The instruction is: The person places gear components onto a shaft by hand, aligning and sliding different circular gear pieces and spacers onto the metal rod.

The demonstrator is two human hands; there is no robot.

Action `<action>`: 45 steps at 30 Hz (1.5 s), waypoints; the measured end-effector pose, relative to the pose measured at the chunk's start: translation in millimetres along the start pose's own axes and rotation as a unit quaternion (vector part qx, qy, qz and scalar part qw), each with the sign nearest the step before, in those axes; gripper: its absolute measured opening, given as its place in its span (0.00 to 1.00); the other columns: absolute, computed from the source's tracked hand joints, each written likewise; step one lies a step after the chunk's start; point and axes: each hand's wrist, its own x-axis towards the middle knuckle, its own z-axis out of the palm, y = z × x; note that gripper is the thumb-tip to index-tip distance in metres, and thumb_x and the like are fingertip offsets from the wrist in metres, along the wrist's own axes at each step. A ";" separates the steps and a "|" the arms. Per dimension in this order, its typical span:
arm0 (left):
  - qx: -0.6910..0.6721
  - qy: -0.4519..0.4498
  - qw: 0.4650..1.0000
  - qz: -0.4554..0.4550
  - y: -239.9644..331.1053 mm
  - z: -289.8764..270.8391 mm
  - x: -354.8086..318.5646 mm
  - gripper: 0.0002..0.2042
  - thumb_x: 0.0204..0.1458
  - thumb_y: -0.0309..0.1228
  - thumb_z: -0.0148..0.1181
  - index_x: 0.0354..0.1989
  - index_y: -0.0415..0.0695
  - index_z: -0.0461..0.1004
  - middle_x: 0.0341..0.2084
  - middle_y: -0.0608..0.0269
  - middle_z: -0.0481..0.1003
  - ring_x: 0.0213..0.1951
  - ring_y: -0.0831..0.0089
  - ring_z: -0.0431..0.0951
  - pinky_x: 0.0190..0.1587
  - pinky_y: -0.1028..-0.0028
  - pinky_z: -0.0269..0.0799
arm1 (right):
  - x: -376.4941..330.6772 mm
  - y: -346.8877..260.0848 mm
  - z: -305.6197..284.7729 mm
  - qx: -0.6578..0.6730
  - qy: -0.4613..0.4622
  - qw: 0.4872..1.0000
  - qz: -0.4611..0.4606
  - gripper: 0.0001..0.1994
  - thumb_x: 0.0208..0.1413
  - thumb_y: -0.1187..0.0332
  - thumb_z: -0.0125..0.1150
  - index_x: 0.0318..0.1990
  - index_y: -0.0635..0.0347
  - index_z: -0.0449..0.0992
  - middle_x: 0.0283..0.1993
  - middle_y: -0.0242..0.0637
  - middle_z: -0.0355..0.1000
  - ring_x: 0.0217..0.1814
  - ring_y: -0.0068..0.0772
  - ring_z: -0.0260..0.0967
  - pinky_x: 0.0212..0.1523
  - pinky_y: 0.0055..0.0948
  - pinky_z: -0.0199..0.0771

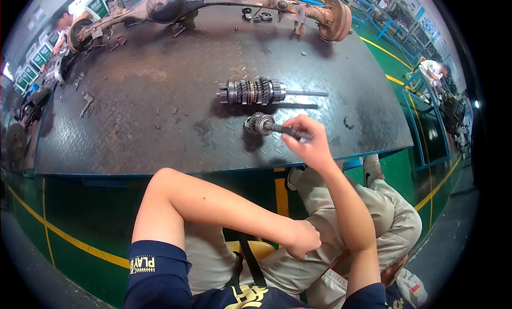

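My right hand (309,141) is closed around the dark shaft end of a gear shaft (261,124), just above the table's near side. The toothed gear end points left, and its shadow falls on the plate below. Just beyond it lies a longer transmission shaft (253,91) with several helical gears, its thin splined end to the right. My left hand (304,239) rests, loosely fisted, over my lap, below the table edge; its fingertips are hidden and nothing shows in it.
A steel-topped table (154,133) spans the view. A rusty axle (224,2) lies along its far edge, with small gears (264,15) beside it. A metal fork-like part (86,103) lies at left. Close at right sits a person in beige trousers (394,213); others work farther off.
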 end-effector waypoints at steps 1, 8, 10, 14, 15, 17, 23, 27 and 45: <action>-0.008 0.007 1.000 0.000 -2.0 0.7 0.2 0.13 0.46 0.35 0.60 0.27 0.34 0.79 0.26 0.44 0.79 0.33 0.48 0.81 0.37 0.57 0.77 | 5.5 1.6 -1.2 0.039 0.022 0.998 0.035 0.10 0.46 0.76 0.68 0.38 0.60 0.77 0.29 0.28 0.71 0.26 0.16 0.63 0.29 0.20 0.64; -0.026 -0.017 0.999 -0.029 -15.4 -6.5 -5.8 0.12 0.43 0.32 0.58 0.27 0.33 0.80 0.28 0.44 0.79 0.34 0.48 0.80 0.40 0.57 0.76 | 63.0 10.9 15.3 0.084 0.068 0.991 0.077 0.09 0.49 0.72 0.66 0.38 0.62 0.79 0.20 0.22 0.65 0.22 0.12 0.56 0.24 0.19 0.55; -0.039 -0.054 0.997 -0.041 -20.9 -4.3 -7.9 0.12 0.43 0.32 0.58 0.28 0.34 0.80 0.28 0.44 0.79 0.35 0.48 0.80 0.41 0.57 0.75 | 76.2 9.3 31.9 0.080 0.085 0.992 0.051 0.07 0.49 0.72 0.65 0.34 0.65 0.78 0.19 0.24 0.64 0.22 0.12 0.56 0.23 0.20 0.55; -0.050 -0.082 0.993 -0.073 -25.2 -3.9 -21.1 0.13 0.43 0.33 0.58 0.29 0.34 0.80 0.29 0.44 0.79 0.37 0.49 0.80 0.42 0.58 0.75 | 89.6 -12.9 51.3 -0.016 0.117 0.992 0.034 0.08 0.50 0.71 0.64 0.30 0.68 0.75 0.21 0.34 0.68 0.22 0.19 0.63 0.25 0.25 0.62; -0.052 -0.085 0.992 -0.072 -24.7 -5.2 -25.8 0.13 0.43 0.33 0.58 0.29 0.34 0.80 0.29 0.44 0.79 0.37 0.49 0.80 0.42 0.58 0.75 | 91.7 -10.9 55.7 -0.015 0.119 0.992 0.037 0.08 0.50 0.71 0.64 0.30 0.68 0.75 0.21 0.34 0.68 0.22 0.19 0.63 0.25 0.25 0.62; -0.041 -0.052 0.996 -0.065 -19.5 -13.0 -36.1 0.13 0.43 0.33 0.59 0.29 0.33 0.80 0.28 0.44 0.79 0.36 0.49 0.80 0.43 0.58 0.75 | 97.6 -10.4 61.1 -0.055 0.130 0.990 -0.015 0.08 0.49 0.71 0.64 0.29 0.69 0.74 0.25 0.41 0.70 0.24 0.30 0.67 0.29 0.30 0.66; -0.047 0.006 0.995 -0.082 -22.8 -4.2 -52.2 0.13 0.43 0.33 0.60 0.29 0.34 0.80 0.27 0.44 0.79 0.35 0.49 0.80 0.41 0.58 0.76 | 99.1 -28.0 73.4 -0.215 0.071 0.971 -0.077 0.10 0.51 0.67 0.65 0.34 0.64 0.72 0.32 0.43 0.68 0.33 0.49 0.70 0.33 0.41 0.70; -0.033 0.020 0.998 -0.041 -23.1 -3.6 -46.4 0.13 0.42 0.34 0.61 0.28 0.35 0.79 0.26 0.45 0.79 0.35 0.49 0.80 0.39 0.55 0.76 | 88.2 -36.2 82.0 -0.252 0.059 0.954 -0.150 0.09 0.51 0.67 0.65 0.35 0.60 0.73 0.33 0.41 0.68 0.36 0.49 0.71 0.34 0.41 0.73; 0.169 0.347 0.856 0.345 -31.8 16.2 27.4 0.06 0.43 0.31 0.60 0.20 0.44 0.79 0.23 0.59 0.78 0.32 0.57 0.77 0.37 0.60 0.73 | 43.8 17.1 0.3 -0.063 0.132 0.989 0.012 0.06 0.56 0.71 0.65 0.32 0.62 0.75 0.22 0.25 0.66 0.23 0.13 0.61 0.24 0.19 0.61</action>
